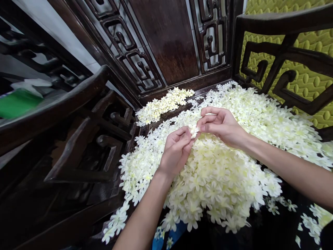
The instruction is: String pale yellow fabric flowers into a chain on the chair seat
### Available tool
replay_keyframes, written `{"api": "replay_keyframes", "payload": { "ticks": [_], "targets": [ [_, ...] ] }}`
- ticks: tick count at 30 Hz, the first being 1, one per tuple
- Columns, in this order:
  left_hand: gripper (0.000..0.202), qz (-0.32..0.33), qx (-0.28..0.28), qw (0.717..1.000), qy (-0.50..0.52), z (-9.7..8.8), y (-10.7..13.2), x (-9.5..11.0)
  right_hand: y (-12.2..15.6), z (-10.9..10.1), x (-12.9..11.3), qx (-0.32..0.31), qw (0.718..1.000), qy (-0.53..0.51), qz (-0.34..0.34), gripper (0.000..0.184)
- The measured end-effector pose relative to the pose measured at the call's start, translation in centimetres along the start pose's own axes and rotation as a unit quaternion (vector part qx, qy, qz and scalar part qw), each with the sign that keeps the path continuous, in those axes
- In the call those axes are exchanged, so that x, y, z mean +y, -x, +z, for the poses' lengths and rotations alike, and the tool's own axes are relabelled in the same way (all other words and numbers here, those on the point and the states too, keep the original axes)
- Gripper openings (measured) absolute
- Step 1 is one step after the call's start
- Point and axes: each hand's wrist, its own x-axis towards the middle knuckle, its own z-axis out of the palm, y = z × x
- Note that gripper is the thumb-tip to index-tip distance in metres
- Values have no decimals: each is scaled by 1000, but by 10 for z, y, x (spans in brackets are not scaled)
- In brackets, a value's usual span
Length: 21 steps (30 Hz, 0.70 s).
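Between my fingertips is a small cream-white flower [193, 130], or a few stacked together; I cannot tell which. My left hand [177, 147] pinches it between thumb and forefinger. From the other side my right hand [221, 125] closes thumb and index finger on the flower's right edge, its other fingers curled. Just below both hands rises a mound of loose pale yellow-white flowers [215, 177], artificial-looking. More white flowers [260, 114] spread out behind and to the right.
A dark carved wooden seat carries the flowers, with its back panel [169, 41] ahead, a left armrest [65, 100] and a right armrest [281, 21]. A separate strip of yellower flowers [163, 106] lies near the back. Yellow quilted fabric [309, 66] shows beyond the right armrest.
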Motion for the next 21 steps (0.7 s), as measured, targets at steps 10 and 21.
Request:
{"api": "replay_keyframes", "payload": {
  "ticks": [10,21],
  "targets": [
    [4,-7,-9,1000,4,-3,-2,-1,-2,1,3,3,999,-38,24,31],
    [6,-4,-28,1000,13,-3,-2,-1,-2,1,1,8,997,-58,55,28]
  ]
}}
